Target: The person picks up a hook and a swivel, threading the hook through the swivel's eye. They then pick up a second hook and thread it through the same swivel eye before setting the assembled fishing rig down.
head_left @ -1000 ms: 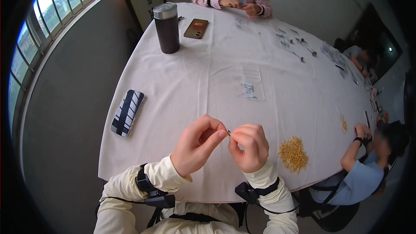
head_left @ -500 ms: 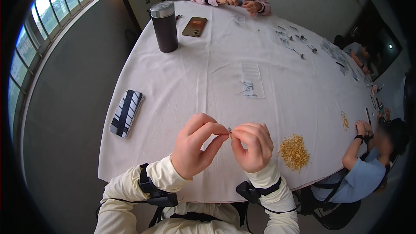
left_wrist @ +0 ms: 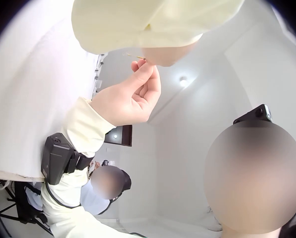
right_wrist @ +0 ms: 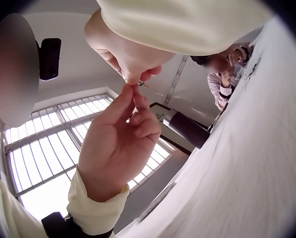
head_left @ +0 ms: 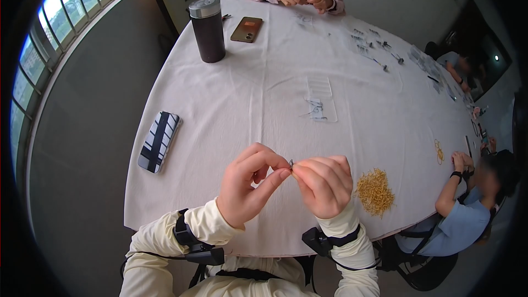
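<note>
Over the near part of the table, my left hand (head_left: 250, 187) and right hand (head_left: 324, 186) meet fingertip to fingertip. Thumbs and forefingers of both pinch a small dark piece (head_left: 291, 163), mostly hidden by the fingertips. A thin gold-coloured pin (left_wrist: 134, 56) sticks out beside the fingertips in the left wrist view. To the right of my right hand lies a loose pile of small gold-coloured pins (head_left: 375, 192). Beyond my hands is a clear plastic tray (head_left: 328, 111) with thin dark wire-like pieces (head_left: 315, 108) on it.
A phone in a striped case (head_left: 159, 142) lies at the left edge. Farther back stand a dark tumbler (head_left: 209, 36) and another phone (head_left: 247, 29). Yellow loops (head_left: 439, 152) lie at the right. People sit across the table and along its right side.
My right hand has turned slightly and shifted a little right, its fingers now folded closer over the small dark piece. The left hand stays nearly in place, its thumb and forefinger readjusted.
</note>
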Demonstrator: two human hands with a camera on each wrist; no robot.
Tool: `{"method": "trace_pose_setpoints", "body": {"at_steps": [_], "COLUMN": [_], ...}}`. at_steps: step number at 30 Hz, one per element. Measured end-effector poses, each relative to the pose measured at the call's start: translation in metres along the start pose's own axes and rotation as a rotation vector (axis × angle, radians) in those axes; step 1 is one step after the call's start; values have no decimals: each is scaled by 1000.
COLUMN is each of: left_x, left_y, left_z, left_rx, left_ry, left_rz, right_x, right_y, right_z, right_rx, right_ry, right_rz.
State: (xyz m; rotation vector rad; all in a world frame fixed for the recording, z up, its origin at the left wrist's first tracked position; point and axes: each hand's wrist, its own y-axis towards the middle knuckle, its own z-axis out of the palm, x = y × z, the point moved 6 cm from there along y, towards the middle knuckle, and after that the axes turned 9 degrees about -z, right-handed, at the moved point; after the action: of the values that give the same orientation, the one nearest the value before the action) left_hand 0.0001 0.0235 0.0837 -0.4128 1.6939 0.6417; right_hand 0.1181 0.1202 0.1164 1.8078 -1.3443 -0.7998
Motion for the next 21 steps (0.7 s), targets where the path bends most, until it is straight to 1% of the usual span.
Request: {"method": "trace_pose_setpoints", "body": {"at_steps": [7,9,16,18,20,21], "left_x": [7,3,0,2,2,2], "left_y": [2,5,7,9,9,10], "left_z": [0,-3,-7,-6,-6,-6], "left_rx": [-2,-51,-47,17,27,37], "left_ry": [-96,-50,-18,-34,-33,-32], "left_rz": [-92,11,-36,-120,-124,-128], "right_x": [0,0,2,0,-2,-6], "right_y": [0,-1,-2,0,0,2], "right_z": [4,5,7,7,7,8], "right_rx": [29,35,42,13,-16,2], "right_ry": [26,23,30,60,91,87], "right_rz": [-29,-43,-82,-67,-52,-6]}}
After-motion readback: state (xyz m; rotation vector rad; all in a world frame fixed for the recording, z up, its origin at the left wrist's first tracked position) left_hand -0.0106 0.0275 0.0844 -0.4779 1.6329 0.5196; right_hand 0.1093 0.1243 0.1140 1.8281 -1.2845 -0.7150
